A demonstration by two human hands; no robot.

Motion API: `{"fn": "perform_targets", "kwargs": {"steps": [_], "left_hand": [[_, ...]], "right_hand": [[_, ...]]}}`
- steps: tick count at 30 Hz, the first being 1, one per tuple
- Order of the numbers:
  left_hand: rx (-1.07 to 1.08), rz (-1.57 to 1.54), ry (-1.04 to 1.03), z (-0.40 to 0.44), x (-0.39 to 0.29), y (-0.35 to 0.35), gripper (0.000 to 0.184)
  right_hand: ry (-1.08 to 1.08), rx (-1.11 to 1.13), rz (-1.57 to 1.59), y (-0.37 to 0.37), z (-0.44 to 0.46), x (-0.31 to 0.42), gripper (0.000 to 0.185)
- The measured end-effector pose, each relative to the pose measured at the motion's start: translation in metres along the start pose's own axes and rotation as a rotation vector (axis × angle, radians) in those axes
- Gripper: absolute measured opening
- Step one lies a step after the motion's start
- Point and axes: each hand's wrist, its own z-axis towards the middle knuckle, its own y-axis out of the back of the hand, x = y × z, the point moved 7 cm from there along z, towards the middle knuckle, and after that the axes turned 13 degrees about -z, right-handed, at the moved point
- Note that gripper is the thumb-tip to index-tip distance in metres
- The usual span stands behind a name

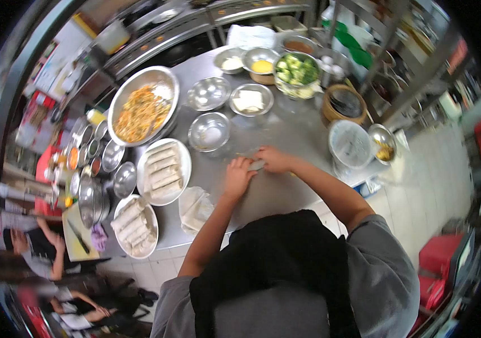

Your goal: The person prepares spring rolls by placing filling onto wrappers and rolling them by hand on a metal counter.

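Observation:
Both my hands meet over the steel table, at the middle of the head view. My left hand (240, 176) and my right hand (273, 160) have their fingers closed on a small pale roll (256, 165) lying between them. A thin pale sheet spreads on the table under and below the roll; its edges are hard to make out. To the left, a white plate (187, 163) holds several pale rolls (164, 173), and a second plate (154, 239) below it holds more. Crumpled translucent wrapping (195, 209) lies beside my left forearm.
A large steel bowl (176, 93) of shredded orange filling stands at the upper left. Steel bowls and a bowl of broccoli (296, 70) line the back. A white tub (351, 145) is at the right. A knife (79, 236) lies on a board at the left, near two people.

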Motion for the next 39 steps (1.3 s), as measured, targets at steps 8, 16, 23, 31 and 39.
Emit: {"fn": "perform_targets", "kwargs": {"steps": [8,16,23,31,39], "left_hand": [[-0.031,0.122,0.076,-0.012,-0.007,-0.011,0.040],[-0.044,0.119,0.130,-0.018,0.002,-0.020,0.040],[-0.023,0.050,0.160,-0.019,0.001,-0.021,0.042],[-0.139,0.124,0.019,-0.022,-0.008,-0.015,0.044],[-0.099,0.142,0.009,-0.025,-0.010,-0.014,0.046]], "right_hand": [[0.003,-0.075,-0.251,0.079,0.126,0.056,0.029],[-0.172,0.073,-0.521,0.012,0.207,0.031,0.020],[-0.185,0.188,0.595,0.026,0.193,-0.006,0.032],[0.251,0.136,-0.039,0.022,0.057,-0.003,0.037],[0.328,0.068,-0.600,0.031,0.034,-0.004,0.044]]}}
